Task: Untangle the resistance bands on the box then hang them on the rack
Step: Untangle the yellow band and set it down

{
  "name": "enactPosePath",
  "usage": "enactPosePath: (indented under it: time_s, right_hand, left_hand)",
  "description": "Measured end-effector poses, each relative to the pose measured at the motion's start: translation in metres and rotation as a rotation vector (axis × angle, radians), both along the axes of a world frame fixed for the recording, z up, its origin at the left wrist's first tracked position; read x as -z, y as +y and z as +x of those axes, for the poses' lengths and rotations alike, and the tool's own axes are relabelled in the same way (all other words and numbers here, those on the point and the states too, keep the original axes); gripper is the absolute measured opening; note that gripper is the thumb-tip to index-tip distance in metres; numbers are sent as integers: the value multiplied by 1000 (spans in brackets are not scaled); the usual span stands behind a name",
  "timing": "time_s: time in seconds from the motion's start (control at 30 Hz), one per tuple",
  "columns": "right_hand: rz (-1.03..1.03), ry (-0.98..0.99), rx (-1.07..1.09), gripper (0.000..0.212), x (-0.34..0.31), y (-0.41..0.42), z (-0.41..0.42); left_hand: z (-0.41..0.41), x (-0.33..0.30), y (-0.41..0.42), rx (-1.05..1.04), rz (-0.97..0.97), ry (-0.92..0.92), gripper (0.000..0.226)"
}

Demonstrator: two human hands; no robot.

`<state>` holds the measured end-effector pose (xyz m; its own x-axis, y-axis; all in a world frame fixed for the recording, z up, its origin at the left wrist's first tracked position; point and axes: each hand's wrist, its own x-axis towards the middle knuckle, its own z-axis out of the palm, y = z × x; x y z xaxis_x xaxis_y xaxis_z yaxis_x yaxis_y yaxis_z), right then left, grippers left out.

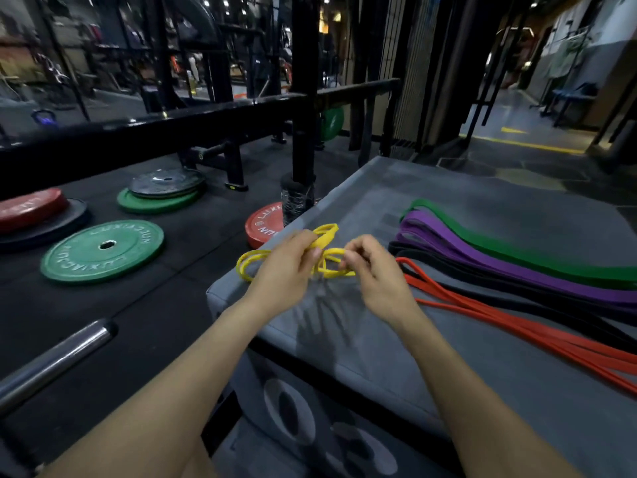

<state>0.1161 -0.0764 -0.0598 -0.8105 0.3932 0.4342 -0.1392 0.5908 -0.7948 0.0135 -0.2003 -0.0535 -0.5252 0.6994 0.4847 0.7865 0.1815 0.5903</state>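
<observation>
My left hand [284,270] and my right hand [374,270] are raised just above the near-left corner of the grey padded box [379,339], near each other but not touching. Both grip the same thin yellow rubber resistance band [325,236], which is bunched into several loops. The left hand's curled fingers and thumb pinch a folded section of it; one loop sticks up past the fingertips, and another loop hangs out to the left of the hand, past the box corner. The right hand's curled fingers hold the loops on the opposite side. The tangled middle of the band lies between the two hands.

To the right of my right hand, four more flat bands lie stretched side by side on the box top, running away to the right edge of the view. Nearest is the orange-red rubber band [517,326], just beside my right wrist. Next is the black rubber band [482,281], then the purple rubber band [482,250], and farthest is the green rubber band [499,236].

Beyond the box stands the black steel rack [303,98] with its horizontal bar. Left of the box, on the dark floor, lie a green round weight plate [103,251], a red round weight plate [263,225] touching the box side, and a steel barbell sleeve [62,357].
</observation>
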Motion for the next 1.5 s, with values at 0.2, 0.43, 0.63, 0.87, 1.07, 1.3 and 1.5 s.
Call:
enactPosePath:
  time_s: [0.2, 0.43, 0.63, 0.87, 1.07, 1.3, 1.5]
  right_hand:
    - [-89, 90, 0, 20, -56, -21, 6]
    - [-70, 161, -2, 25, -126, -37, 35]
    - [-3, 175, 0, 23, -173, -48, 63]
    - [102, 187, 76, 29, -210, -54, 91]
    - [123, 203, 87, 27, -228, -53, 110]
    - [99, 201, 41, 9, -258, -60, 113]
    - [165, 294, 142, 9, -289, -58, 115]
  left_hand:
    - [24, -50, -18, 18, 48, -116, 19]
    - [51, -123, -35, 99, 74, -212, 39]
    - [79, -172, -59, -195, -190, 303, 52]
    - [105, -203, -52, 229, 91, -121, 11]
    - [120, -228, -50, 212, 186, -174, 11]
    - [112, -260, -57, 190, 146, -93, 13]
    - [112, -283, -56, 281, 195, -228, 9]
